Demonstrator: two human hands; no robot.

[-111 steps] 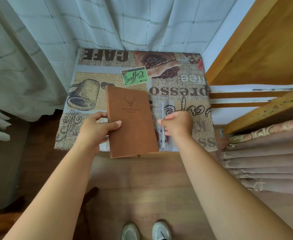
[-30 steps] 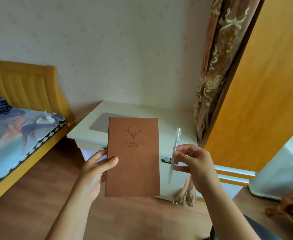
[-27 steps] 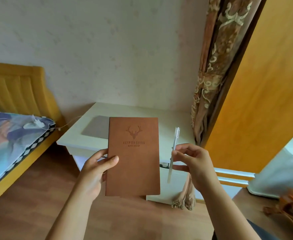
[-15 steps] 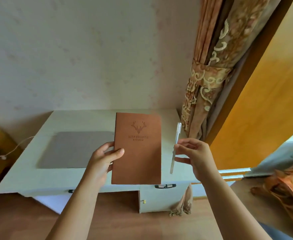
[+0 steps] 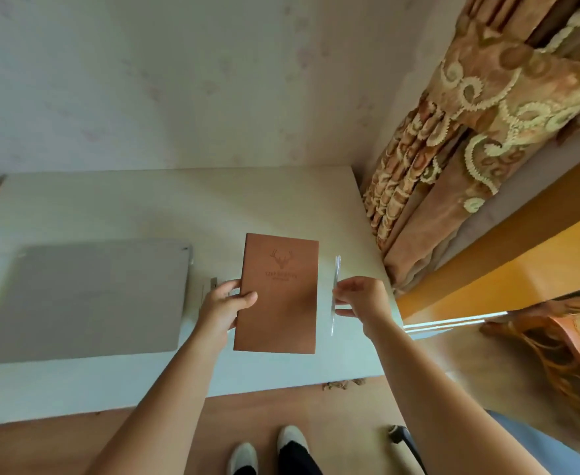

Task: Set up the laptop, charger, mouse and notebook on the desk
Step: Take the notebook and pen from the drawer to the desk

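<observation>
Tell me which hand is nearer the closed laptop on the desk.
Left. The left hand holds the notebook just right of the laptop; the right hand, pinching the pen, is beyond the notebook.

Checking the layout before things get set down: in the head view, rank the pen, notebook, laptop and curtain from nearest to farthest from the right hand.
1. Pen, held in the right hand.
2. Notebook, just left, held by the left hand.
3. Curtain, up and right.
4. Laptop, far left on the desk.

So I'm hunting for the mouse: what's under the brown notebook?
Around the notebook, held by the left hand, only bare desk shows. Whatever lies directly beneath is covered.
</observation>
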